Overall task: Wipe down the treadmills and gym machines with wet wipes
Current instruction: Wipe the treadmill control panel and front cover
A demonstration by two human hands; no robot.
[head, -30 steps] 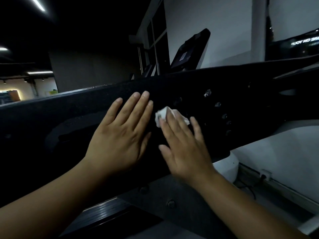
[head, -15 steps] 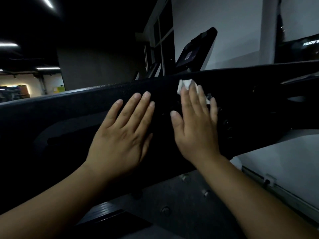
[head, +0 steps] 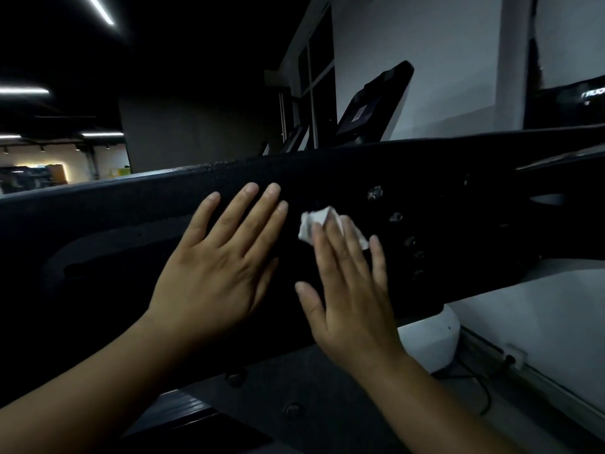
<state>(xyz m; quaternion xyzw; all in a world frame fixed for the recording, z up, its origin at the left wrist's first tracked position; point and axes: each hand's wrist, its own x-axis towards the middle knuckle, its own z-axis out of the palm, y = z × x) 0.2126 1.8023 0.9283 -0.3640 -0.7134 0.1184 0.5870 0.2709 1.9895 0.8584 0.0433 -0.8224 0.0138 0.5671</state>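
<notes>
Wet wipe (head: pixel 319 224): white, crumpled into a small wad, lying flat against the black machine panel (head: pixel 458 191) about midway along it. Only its upper edge and corners show; the rest is covered by the right hand (head: pixel 353 299). The right hand's fingers (head: pixel 337 244) are straight and close together, pressing the wipe onto the panel, with the thumb held out to the left; the hand is slightly motion-blurred. The left hand (head: pixel 216 276) lies flat on the same panel just left of the wipe and does not touch it, fingers extended and slightly spread, holding nothing. The panel is long, matte and dark, crossing the view from lower left to upper right, with pale specks along its top edge. A column of small round bolts (head: pixel 375 192) sits just right of the wipe. Lighting is dim and panel detail is hard to read. Below the panel: a grey base plate (head: pixel 327 381) with bolt heads, and a white rounded housing (head: pixel 429 339) at its right end. On the floor to the right, a dark cable (head: pixel 481 388) runs near a wall socket (head: pixel 515 355). Behind the panel: another treadmill console (head: pixel 373 103), tilted, against a pale wall (head: pixel 425 44). Ceiling strip lights (head: pixel 100 9) at upper left. Both forearms enter from the bottom edge and hide the lower part of the panel.
</notes>
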